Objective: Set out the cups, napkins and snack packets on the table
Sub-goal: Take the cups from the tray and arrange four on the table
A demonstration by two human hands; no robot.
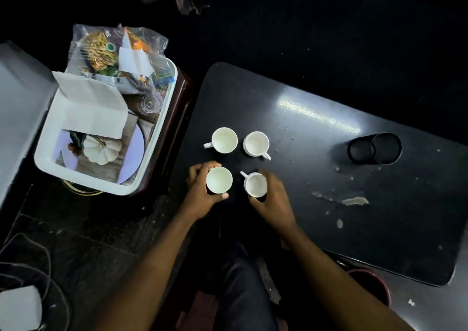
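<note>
Cups, four of them, white and empty, sit in a loose square near the left end of the dark table (329, 178). The far-left cup (224, 140) has its handle pointing left; the far-right cup (256, 143) has its handle pointing toward the near right. Both stand free, just beside each other.

Down at the near edge, both hands are busy. The left hand (202, 191) wraps around the near-left cup (219, 180), fingers curled over the far side and thumb pressed on the near side. The right hand (274, 196) cups the near-right cup (255, 184) from the right and below, fingers closed on its ribbed wall, handle sticking out toward the far left.

Off the table to the left, a white tub (152, 138) holds the rest: a clear bag of snack packets (101, 52) at its far end, folded white napkins (93, 110) across the middle, a clear glass (151, 103) tucked by the right wall, and plates underneath.

Far right on the table, a black cylinder (374, 148) lies on its side, well apart from the cups.
</note>
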